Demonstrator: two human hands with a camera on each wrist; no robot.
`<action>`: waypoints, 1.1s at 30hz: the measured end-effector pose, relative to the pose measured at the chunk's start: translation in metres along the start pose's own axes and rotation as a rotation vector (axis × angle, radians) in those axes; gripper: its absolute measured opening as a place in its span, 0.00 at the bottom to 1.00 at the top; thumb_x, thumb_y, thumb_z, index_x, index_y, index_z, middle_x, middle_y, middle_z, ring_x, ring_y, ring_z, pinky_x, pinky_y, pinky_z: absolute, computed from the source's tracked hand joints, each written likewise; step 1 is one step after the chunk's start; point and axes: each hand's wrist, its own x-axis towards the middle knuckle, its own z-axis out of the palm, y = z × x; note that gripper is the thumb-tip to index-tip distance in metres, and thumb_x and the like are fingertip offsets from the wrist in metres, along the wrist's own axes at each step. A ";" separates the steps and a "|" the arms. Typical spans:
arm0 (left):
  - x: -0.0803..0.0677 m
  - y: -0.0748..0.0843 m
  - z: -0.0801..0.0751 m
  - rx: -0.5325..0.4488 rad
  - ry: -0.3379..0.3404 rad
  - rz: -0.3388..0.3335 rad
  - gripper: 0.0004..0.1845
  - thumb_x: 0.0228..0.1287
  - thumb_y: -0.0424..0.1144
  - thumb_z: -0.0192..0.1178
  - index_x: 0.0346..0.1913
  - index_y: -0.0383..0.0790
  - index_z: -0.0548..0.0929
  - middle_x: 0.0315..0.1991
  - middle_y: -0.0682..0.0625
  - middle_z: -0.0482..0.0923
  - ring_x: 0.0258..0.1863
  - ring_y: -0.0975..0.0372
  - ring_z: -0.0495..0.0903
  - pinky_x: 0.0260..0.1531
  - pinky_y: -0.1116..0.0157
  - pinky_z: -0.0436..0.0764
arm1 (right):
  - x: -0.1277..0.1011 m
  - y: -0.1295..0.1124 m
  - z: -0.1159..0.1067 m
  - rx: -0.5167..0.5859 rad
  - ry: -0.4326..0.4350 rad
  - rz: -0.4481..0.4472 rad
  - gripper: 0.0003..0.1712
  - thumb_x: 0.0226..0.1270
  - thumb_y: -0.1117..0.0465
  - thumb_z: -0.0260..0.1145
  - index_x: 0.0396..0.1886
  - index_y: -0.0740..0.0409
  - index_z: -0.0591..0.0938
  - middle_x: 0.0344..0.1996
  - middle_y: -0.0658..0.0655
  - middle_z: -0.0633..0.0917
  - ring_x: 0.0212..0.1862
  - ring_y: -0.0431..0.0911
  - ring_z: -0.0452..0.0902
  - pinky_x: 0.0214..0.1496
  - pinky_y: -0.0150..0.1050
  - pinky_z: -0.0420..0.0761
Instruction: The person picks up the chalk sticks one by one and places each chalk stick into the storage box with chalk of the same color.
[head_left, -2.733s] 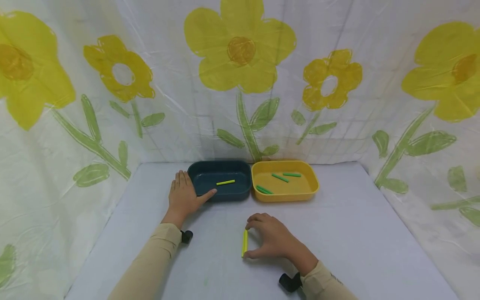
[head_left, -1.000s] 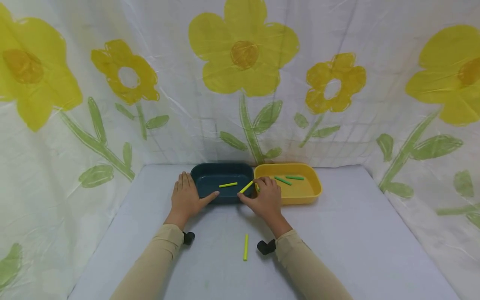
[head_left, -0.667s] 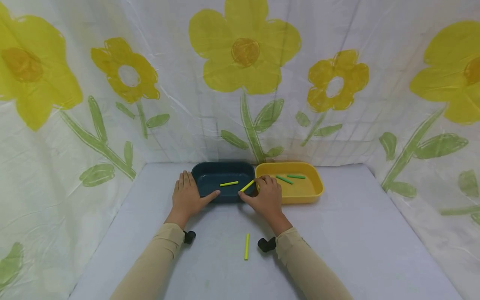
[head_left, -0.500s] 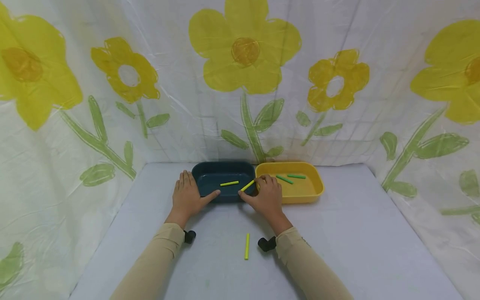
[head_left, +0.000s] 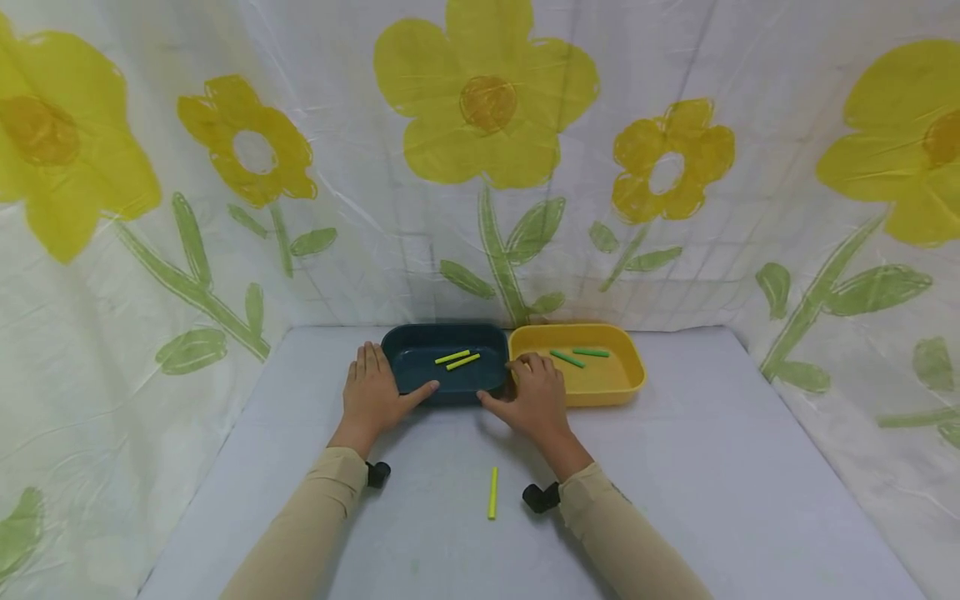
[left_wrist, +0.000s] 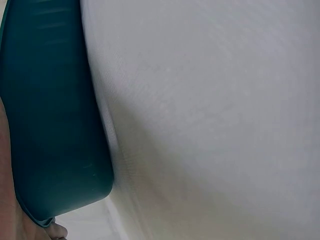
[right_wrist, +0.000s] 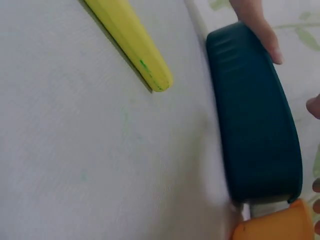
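My left hand (head_left: 371, 396) rests on the left end of a dark teal tray (head_left: 412, 367), fingers straight, thumb along its front rim. Two yellow sticks lie inside that tray, an upper stick (head_left: 452, 357) and a lower stick (head_left: 462, 362). My right hand (head_left: 536, 400) hovers over the meeting corners of the teal tray and a yellow tray (head_left: 607, 398), thumb and fingers apart with nothing between them. Another yellow stick (head_left: 492, 493) lies on the table in front; the right wrist view shows this yellow stick (right_wrist: 130, 40) with a green mark near its end.
Green sticks lie in the yellow tray, among them a slanted one (head_left: 567, 358) and a level one (head_left: 591, 352); my right hand hides its left part. The trays stand side by side at the back edge of the white table (head_left: 712, 467), before a flowered curtain (head_left: 352, 250).
My right hand carried a yellow stick from the table to the teal tray and has let it go there beside the first, which shifted slightly. The left hand stayed on the tray.
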 end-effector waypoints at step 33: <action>0.000 0.000 -0.002 -0.026 -0.028 -0.011 0.79 0.55 0.92 0.41 0.83 0.20 0.42 0.84 0.24 0.40 0.86 0.35 0.41 0.84 0.39 0.48 | -0.060 -0.011 -0.042 0.293 -0.570 -0.219 0.46 0.57 0.24 0.74 0.67 0.48 0.84 0.61 0.45 0.83 0.64 0.42 0.77 0.68 0.51 0.81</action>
